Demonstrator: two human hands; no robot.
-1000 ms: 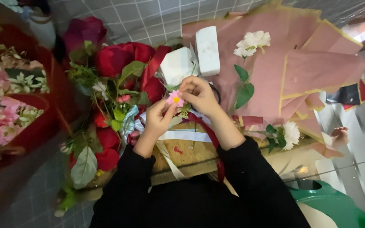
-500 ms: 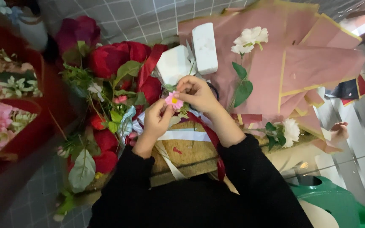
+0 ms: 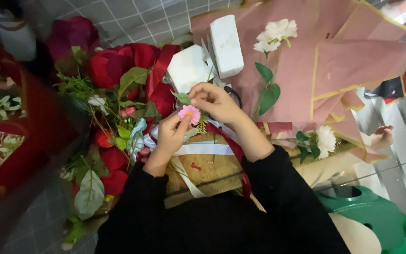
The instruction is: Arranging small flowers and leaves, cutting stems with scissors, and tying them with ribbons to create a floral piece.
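Note:
My left hand pinches a small pink flower with a yellow centre. My right hand meets it from the right, fingertips on the flower's upper edge and a small green leaf. Both hands hover over a brown board crossed by white ribbon and red ribbon. Black sleeves cover both forearms.
Red roses and green foliage lie to the left. Two white foam blocks sit above the hands. Pink wrapping paper with white flowers spreads to the right. A red flower box sits at the left edge, a green stool at the lower right.
Both hands stay together on the pink flower, which has barely shifted. The view has drifted slightly.

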